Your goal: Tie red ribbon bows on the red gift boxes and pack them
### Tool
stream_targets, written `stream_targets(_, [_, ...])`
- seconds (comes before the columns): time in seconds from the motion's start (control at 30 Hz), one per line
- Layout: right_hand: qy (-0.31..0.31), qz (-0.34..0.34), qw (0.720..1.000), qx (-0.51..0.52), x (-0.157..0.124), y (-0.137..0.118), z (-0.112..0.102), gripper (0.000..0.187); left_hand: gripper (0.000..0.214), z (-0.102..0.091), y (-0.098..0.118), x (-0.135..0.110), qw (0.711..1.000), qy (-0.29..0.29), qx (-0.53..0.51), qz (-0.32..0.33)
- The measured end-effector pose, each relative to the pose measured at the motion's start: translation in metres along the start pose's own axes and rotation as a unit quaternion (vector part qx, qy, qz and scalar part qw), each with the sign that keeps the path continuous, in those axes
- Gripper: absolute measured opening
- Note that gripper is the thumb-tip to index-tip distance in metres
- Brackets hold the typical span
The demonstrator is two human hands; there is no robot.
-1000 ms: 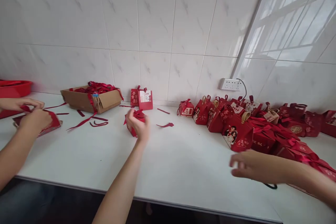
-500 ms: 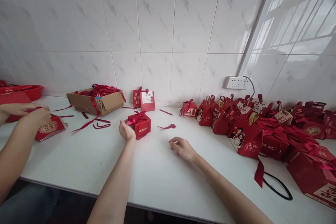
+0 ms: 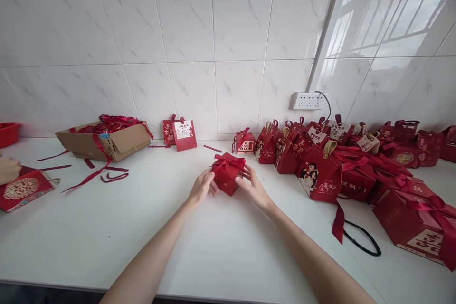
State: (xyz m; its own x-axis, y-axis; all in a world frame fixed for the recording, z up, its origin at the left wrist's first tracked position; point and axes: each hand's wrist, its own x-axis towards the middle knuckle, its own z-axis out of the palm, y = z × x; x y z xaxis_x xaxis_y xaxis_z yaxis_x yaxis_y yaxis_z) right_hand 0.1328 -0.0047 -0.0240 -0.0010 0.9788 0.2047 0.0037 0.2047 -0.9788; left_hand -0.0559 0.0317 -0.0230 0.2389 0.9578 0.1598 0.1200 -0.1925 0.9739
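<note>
A small red gift box [image 3: 227, 178] with a ribbon bow on top stands on the white table [image 3: 221, 247], in the middle of the head view. My left hand [image 3: 204, 186] grips its left side, thumb toward the front and fingertips curling at the lower edge. On the opposite side, my right hand [image 3: 253, 187] has its thumb on the near face and its fingers around the right side. Just behind the held box is a small red box with a white label [image 3: 245, 141].
At the left, a cardboard box [image 3: 107, 145] holds tangled red ribbons, with loose ribbon strips around it. Many red gift boxes [image 3: 320, 175] crowd the right side, near a black loop [image 3: 363, 242]. Another person's hand [image 3: 9, 170] touches a patterned red box [image 3: 26, 190] at far left.
The gift box has moved right, turned, with my left hand still on it. My right hand has come from the bare table onto its right side. The view has shifted rightward.
</note>
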Motion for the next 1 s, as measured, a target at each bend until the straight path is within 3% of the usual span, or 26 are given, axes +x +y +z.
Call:
stream_targets(0.1, [0.013, -0.018, 1.000, 0.007, 0.005, -0.003, -0.016, 0.079, 0.041, 0.002, 0.008, -0.010, 0.998, -0.047, 0.050, 0.014])
stream_targets(0.2, [-0.020, -0.043, 0.999, -0.004, 0.006, -0.010, -0.027, 0.068, 0.039, 0.000, 0.013, -0.012, 0.991, -0.076, 0.090, 0.066])
stream_targets(0.27, [-0.039, -0.050, 0.998, -0.006, 0.005, -0.015, -0.031, 0.066, 0.042, 0.002, 0.012, -0.008, 0.995, -0.039, 0.040, 0.083])
stream_targets(0.4, [-0.100, -0.042, 0.994, -0.002, 0.004, -0.021, -0.036, 0.069, 0.054, 0.021, 0.005, 0.011, 0.990, 0.104, -0.070, 0.064])
stream_targets(0.47, [-0.117, -0.037, 0.992, 0.014, 0.004, -0.021, -0.039, 0.069, 0.053, 0.035, 0.003, 0.019, 0.986, 0.121, -0.102, 0.053])
stream_targets(0.57, [-0.121, -0.032, 0.991, 0.036, 0.004, -0.021, -0.040, 0.066, 0.051, 0.049, 0.004, 0.023, 0.984, 0.086, -0.154, 0.037])
stream_targets(0.7, [-0.121, -0.034, 0.992, 0.023, 0.004, -0.023, -0.038, 0.056, 0.050, 0.047, 0.009, 0.017, 0.980, 0.019, -0.198, 0.025])
stream_targets(0.9, [-0.058, -0.043, 0.997, -0.033, 0.005, -0.020, -0.039, 0.057, 0.059, 0.039, 0.014, 0.013, 0.989, 0.000, -0.140, 0.036])
stream_targets(1.0, [-0.057, -0.038, 0.997, -0.039, 0.003, -0.021, -0.040, 0.059, 0.061, 0.040, 0.016, 0.012, 0.992, -0.019, -0.117, 0.043])
